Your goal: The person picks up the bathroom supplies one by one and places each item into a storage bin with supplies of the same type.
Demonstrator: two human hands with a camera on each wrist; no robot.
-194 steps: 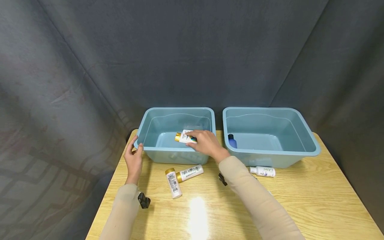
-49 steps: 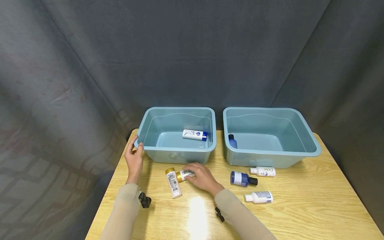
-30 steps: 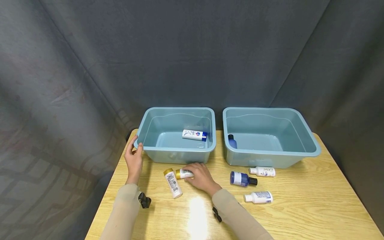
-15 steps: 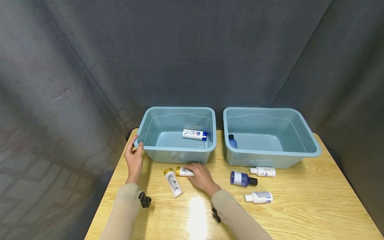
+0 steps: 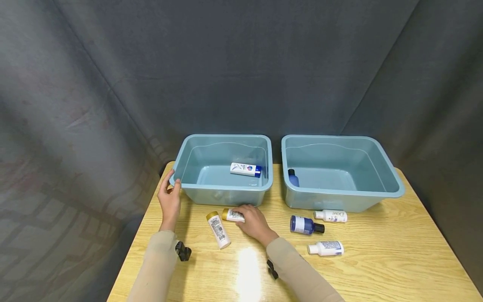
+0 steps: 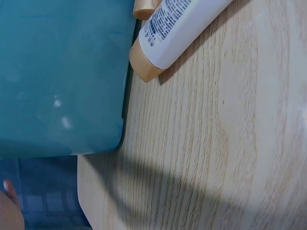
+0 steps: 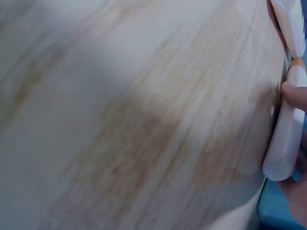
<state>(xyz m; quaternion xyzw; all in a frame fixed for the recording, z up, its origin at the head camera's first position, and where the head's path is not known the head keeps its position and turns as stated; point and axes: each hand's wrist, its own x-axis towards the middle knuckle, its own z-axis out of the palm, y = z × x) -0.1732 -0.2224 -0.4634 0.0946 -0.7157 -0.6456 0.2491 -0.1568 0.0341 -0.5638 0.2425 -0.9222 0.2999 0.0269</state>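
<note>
At the front left corner of the left blue bin (image 5: pixel 219 187), my left hand (image 5: pixel 169 203) grips the rim between thumb and fingers. My right hand (image 5: pixel 254 223) holds a gold-capped white bottle (image 5: pixel 235 215) lying just before that bin. In the right wrist view the thumb (image 7: pixel 295 96) is on one side of this bottle (image 7: pixel 284 143), with fingers on the other side. Another gold-capped bottle (image 5: pixel 218 230) lies to its left, slanted, printed label up. Inside the left bin is a white bottle with a blue cap (image 5: pixel 245 169); the front wall hides part of the floor.
The right blue bin (image 5: pixel 341 193) contains a dark-capped blue bottle (image 5: pixel 293 179). On the table to the right lie another blue bottle (image 5: pixel 303 225), a white Dove bottle (image 5: pixel 331 216) and a white bottle with a printed back (image 5: pixel 326 248). A grey curtain (image 5: pixel 241 75) hangs behind.
My right hand has come from over the left bin, where it held a gold-capped bottle now out of sight, to another on the table. That one has turned straighter. My left hand stays put.
</note>
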